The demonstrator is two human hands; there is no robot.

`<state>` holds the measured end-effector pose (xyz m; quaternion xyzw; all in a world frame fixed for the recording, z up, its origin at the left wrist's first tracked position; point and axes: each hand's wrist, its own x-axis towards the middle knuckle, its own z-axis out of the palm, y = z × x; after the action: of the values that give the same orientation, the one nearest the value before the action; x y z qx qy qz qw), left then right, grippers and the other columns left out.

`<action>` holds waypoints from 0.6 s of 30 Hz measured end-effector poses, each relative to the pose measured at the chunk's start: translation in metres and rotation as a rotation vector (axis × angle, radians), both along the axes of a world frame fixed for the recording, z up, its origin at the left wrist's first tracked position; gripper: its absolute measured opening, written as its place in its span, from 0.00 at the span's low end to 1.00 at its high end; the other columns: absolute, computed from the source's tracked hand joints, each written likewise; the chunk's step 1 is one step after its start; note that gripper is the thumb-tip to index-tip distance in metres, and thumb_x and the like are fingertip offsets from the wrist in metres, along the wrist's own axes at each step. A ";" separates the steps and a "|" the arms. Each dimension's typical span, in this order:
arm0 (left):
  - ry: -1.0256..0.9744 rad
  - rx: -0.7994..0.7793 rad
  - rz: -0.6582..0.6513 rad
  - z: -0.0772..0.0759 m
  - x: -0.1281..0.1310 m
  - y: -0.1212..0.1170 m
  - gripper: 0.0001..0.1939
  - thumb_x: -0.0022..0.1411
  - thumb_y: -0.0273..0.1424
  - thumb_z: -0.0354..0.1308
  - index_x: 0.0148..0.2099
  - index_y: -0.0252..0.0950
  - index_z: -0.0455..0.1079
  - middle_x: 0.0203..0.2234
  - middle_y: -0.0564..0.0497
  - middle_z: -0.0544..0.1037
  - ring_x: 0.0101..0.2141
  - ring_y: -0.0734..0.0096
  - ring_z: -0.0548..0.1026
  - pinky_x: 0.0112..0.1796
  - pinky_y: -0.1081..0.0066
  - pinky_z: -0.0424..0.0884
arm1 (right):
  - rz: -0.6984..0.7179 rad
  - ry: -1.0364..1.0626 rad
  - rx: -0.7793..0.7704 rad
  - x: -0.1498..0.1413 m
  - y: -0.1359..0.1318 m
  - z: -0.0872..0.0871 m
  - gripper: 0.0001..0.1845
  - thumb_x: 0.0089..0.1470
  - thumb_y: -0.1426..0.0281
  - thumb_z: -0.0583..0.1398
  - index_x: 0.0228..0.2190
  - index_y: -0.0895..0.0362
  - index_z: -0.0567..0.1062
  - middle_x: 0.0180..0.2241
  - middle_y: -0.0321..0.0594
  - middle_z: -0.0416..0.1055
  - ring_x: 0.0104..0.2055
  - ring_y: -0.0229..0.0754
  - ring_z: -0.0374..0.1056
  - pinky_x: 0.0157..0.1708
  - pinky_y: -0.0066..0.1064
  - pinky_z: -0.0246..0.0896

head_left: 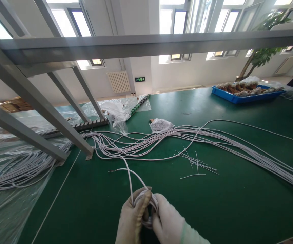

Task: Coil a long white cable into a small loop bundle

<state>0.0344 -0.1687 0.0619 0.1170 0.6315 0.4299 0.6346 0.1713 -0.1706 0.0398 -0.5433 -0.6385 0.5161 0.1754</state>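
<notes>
Together, the gloved left hand (132, 217) and right hand (168, 222) clench a coiled white wire (146, 203). Its free run (128, 169) crosses the loose bundle (161, 139). Pulled carelessly, it could snag there and tangle.

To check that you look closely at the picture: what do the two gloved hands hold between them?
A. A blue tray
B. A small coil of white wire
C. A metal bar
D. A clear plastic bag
B: the left hand and right hand together grip a small coil of white wire above the green table.
</notes>
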 end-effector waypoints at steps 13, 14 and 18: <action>0.013 -0.073 -0.034 -0.012 0.001 0.009 0.23 0.43 0.41 0.79 0.40 0.36 0.80 0.33 0.46 0.82 0.37 0.53 0.78 0.35 0.61 0.77 | 0.161 -0.513 0.041 -0.018 0.011 -0.003 0.20 0.70 0.69 0.51 0.58 0.61 0.70 0.48 0.59 0.76 0.46 0.63 0.78 0.44 0.53 0.76; -0.021 -0.099 -0.019 -0.015 -0.001 0.010 0.20 0.45 0.40 0.79 0.39 0.38 0.80 0.33 0.47 0.82 0.37 0.53 0.79 0.35 0.62 0.77 | 0.183 -0.448 0.089 -0.012 0.012 -0.004 0.21 0.69 0.68 0.53 0.59 0.60 0.70 0.48 0.57 0.76 0.46 0.62 0.78 0.44 0.52 0.76; -0.037 -0.037 0.030 -0.023 -0.012 0.006 0.07 0.55 0.34 0.72 0.37 0.40 0.82 0.32 0.47 0.82 0.35 0.59 0.80 0.32 0.69 0.77 | 0.239 -0.236 0.297 0.041 0.028 0.004 0.20 0.64 0.65 0.62 0.57 0.52 0.72 0.48 0.43 0.74 0.46 0.48 0.76 0.46 0.36 0.74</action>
<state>0.0221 -0.1623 0.0384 0.0876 0.6292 0.4297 0.6417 0.2123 -0.1424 0.0437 -0.4886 -0.7836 0.3661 0.1152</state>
